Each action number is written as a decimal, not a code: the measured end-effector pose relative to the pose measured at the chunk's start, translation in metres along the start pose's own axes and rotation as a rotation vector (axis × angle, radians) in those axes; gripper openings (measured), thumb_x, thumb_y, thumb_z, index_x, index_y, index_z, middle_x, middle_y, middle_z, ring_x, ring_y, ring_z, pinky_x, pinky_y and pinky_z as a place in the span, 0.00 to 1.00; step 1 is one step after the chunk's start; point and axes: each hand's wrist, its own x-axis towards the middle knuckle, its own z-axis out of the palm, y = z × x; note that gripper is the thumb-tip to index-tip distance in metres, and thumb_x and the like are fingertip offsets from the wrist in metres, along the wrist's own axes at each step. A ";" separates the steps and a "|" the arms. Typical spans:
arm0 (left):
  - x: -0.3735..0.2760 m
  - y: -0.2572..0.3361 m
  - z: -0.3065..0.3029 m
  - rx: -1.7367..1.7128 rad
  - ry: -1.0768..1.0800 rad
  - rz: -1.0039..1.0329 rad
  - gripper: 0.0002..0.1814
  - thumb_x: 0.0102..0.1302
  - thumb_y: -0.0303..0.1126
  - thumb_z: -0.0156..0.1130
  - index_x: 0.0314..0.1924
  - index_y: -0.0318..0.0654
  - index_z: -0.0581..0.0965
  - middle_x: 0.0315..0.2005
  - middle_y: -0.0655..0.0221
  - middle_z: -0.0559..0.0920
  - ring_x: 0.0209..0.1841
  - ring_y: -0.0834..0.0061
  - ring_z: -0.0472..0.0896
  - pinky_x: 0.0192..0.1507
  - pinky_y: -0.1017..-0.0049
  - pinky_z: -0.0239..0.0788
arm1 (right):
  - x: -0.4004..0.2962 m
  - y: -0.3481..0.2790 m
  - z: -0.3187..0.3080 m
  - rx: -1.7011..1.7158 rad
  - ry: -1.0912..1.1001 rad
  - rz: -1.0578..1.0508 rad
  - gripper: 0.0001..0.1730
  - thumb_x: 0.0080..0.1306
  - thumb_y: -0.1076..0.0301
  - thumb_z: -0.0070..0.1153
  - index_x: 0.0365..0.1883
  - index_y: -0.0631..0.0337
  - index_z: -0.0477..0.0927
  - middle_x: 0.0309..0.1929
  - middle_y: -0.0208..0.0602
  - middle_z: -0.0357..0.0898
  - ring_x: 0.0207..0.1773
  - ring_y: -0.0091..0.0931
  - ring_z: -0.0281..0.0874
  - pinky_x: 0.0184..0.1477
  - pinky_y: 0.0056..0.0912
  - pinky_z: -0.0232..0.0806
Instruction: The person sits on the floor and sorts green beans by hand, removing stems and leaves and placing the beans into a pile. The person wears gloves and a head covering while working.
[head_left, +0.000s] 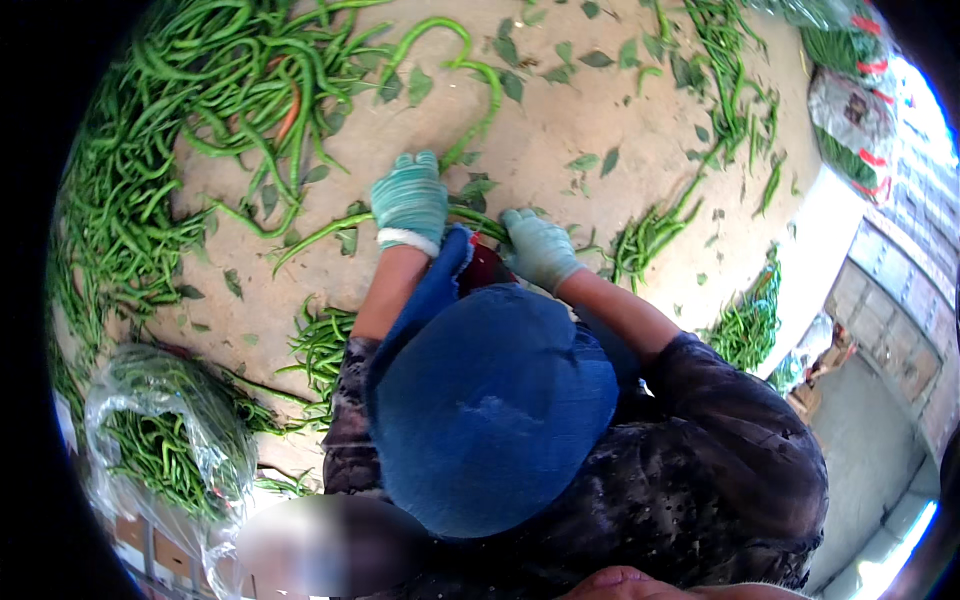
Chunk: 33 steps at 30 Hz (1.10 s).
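Observation:
My left hand (410, 204), in a green-and-white striped knit glove, lies palm down over the floor. Its fingers point away from me and their undersides are hidden. A long green chili pepper (322, 238) runs in under this glove from the left, and the end of another curved pepper (480, 124) lies beside its fingertips. My right hand (541, 250) wears a paler green glove. Its curled fingers close on long green peppers (478, 217) that lie between the two hands. Blue cloth (495, 405) bulges up in front of my body and covers part of the view.
Heaped green peppers (127, 217) cover the left side, a few turning red. Small piles (652, 236) and loose leaves (592, 161) lie rightward. A clear plastic bag of peppers (161, 450) stands lower left. Packed bags (851, 112) line the upper right, beside a tiled strip (892, 277).

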 end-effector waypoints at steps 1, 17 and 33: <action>0.002 0.001 -0.002 -0.020 -0.004 -0.021 0.11 0.58 0.34 0.60 0.41 0.43 0.77 0.36 0.62 0.81 0.37 0.58 0.83 0.40 0.59 0.74 | 0.000 0.001 -0.003 0.008 0.004 -0.024 0.25 0.58 0.60 0.60 0.53 0.59 0.72 0.47 0.51 0.77 0.49 0.46 0.78 0.49 0.50 0.70; -0.040 -0.032 -0.051 -0.620 0.231 -0.302 0.14 0.56 0.34 0.63 0.39 0.34 0.76 0.32 0.53 0.78 0.33 0.53 0.77 0.37 0.59 0.69 | 0.099 -0.033 -0.175 -0.124 0.301 -0.150 0.17 0.62 0.55 0.53 0.41 0.59 0.76 0.37 0.51 0.81 0.43 0.47 0.79 0.45 0.50 0.70; -0.083 -0.032 -0.034 -1.938 0.376 -0.538 0.12 0.67 0.28 0.57 0.49 0.37 0.74 0.39 0.68 0.78 0.42 0.75 0.77 0.50 0.70 0.69 | 0.083 -0.075 -0.186 0.042 0.315 -0.382 0.20 0.65 0.51 0.54 0.39 0.61 0.78 0.33 0.49 0.80 0.36 0.45 0.79 0.40 0.46 0.70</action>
